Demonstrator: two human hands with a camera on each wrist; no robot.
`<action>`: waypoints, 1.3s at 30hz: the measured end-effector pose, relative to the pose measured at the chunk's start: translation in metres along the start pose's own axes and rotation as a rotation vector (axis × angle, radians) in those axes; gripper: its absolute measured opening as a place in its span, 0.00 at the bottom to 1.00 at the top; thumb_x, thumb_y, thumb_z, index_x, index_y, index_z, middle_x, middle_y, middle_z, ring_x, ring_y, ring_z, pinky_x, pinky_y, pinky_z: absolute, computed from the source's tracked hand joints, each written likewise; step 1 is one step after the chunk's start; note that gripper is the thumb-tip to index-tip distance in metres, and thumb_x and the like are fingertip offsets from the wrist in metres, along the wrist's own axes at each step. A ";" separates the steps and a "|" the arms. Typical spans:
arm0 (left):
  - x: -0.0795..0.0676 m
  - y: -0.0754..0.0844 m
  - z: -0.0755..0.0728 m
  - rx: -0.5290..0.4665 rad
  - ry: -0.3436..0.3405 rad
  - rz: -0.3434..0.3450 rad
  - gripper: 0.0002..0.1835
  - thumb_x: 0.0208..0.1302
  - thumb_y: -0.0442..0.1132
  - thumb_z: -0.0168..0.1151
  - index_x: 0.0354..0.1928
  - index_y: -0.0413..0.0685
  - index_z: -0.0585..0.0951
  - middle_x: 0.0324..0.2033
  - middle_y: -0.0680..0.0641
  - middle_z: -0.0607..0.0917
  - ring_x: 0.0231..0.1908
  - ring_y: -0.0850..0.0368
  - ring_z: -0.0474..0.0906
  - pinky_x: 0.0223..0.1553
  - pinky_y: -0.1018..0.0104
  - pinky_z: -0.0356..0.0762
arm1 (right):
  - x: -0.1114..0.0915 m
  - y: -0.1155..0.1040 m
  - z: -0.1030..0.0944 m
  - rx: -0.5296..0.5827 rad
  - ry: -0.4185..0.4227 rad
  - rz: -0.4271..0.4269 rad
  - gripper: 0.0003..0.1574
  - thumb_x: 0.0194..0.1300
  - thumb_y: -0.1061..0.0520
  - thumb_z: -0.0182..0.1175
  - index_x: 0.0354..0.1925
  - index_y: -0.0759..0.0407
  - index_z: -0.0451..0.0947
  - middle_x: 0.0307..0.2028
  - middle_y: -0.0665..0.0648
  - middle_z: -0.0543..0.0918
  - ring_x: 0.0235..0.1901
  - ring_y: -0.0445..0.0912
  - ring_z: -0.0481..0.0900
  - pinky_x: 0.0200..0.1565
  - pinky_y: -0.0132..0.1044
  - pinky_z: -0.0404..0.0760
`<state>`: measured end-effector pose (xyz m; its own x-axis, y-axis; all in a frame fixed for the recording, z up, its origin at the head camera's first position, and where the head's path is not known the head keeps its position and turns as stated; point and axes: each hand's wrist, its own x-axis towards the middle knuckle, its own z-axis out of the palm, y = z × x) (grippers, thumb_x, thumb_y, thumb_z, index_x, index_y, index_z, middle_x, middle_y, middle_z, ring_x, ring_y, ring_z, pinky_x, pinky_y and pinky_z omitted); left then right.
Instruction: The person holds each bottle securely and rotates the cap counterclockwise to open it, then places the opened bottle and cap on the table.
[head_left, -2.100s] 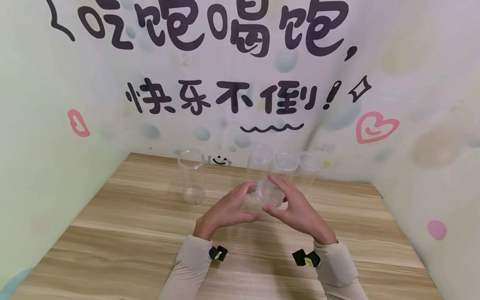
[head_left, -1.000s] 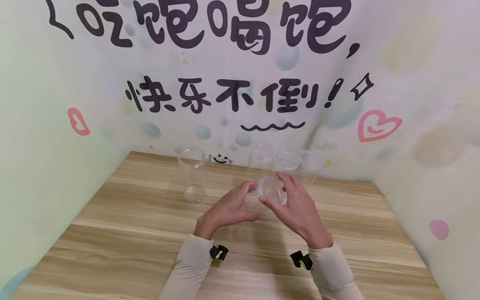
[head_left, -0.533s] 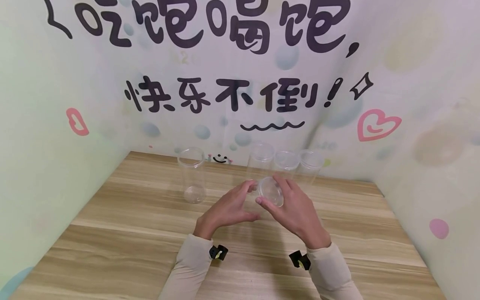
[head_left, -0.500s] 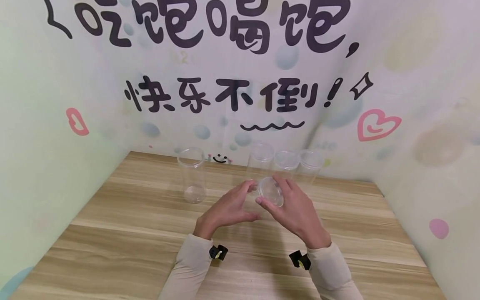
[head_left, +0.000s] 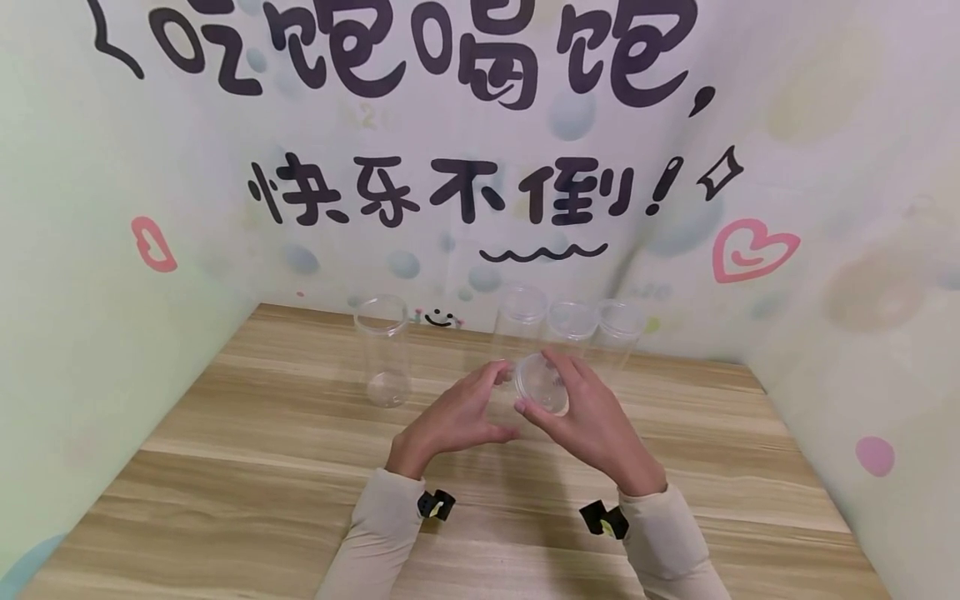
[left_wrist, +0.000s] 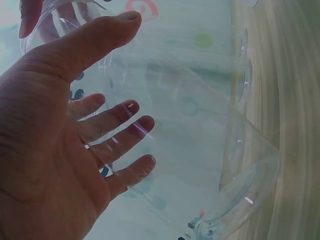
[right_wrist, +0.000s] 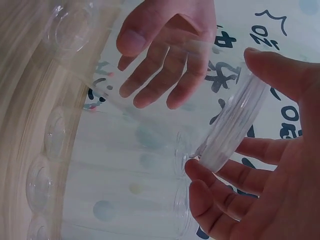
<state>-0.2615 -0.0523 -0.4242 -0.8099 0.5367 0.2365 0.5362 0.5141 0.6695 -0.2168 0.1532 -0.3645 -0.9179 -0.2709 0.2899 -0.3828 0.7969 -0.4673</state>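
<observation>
My left hand [head_left: 453, 417] grips a tall clear plastic jar [left_wrist: 195, 130], thumb on one side and fingers curled round the other. The jar is held tilted over the table, its base low in the left wrist view. At its upper end my right hand [head_left: 592, 421] pinches a clear ridged screw lid [right_wrist: 237, 120] between thumb and fingers. From the head view the lid's round top faces up toward me, and the jar body is mostly hidden behind both hands.
Another clear jar [head_left: 387, 358] with a bare rim stands at the back left of the wooden table [head_left: 247, 483]. Three lidded jars, the nearest in line being the left one [head_left: 522, 310], stand in a row behind my hands, close to the printed wall [head_left: 405, 125].
My right hand has shifted its fingers and turned a little round the lid, its wrist swinging slightly inward and then back. The left hand and jar stay in place.
</observation>
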 end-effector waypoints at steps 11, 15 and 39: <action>0.000 -0.001 0.001 0.003 -0.002 0.012 0.45 0.53 0.47 0.76 0.70 0.46 0.62 0.63 0.45 0.74 0.63 0.51 0.72 0.63 0.52 0.72 | 0.003 0.005 -0.003 0.117 -0.030 -0.058 0.50 0.57 0.47 0.74 0.71 0.60 0.64 0.61 0.60 0.75 0.53 0.52 0.77 0.41 0.47 0.82; 0.000 0.000 0.001 -0.002 -0.004 0.017 0.45 0.53 0.46 0.76 0.69 0.45 0.62 0.62 0.44 0.74 0.63 0.50 0.72 0.63 0.51 0.72 | 0.003 0.006 -0.003 0.137 -0.043 -0.063 0.51 0.56 0.49 0.74 0.71 0.59 0.63 0.62 0.61 0.74 0.52 0.52 0.76 0.41 0.48 0.82; 0.001 -0.002 0.000 -0.023 -0.014 0.029 0.47 0.51 0.47 0.77 0.70 0.46 0.62 0.62 0.44 0.75 0.62 0.51 0.72 0.64 0.54 0.71 | 0.001 0.008 -0.009 0.195 -0.116 -0.112 0.53 0.54 0.61 0.75 0.73 0.59 0.59 0.68 0.61 0.69 0.58 0.53 0.73 0.50 0.51 0.78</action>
<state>-0.2631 -0.0528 -0.4258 -0.7905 0.5608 0.2461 0.5538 0.4830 0.6782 -0.2204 0.1639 -0.3607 -0.8701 -0.4208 0.2568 -0.4856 0.6421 -0.5932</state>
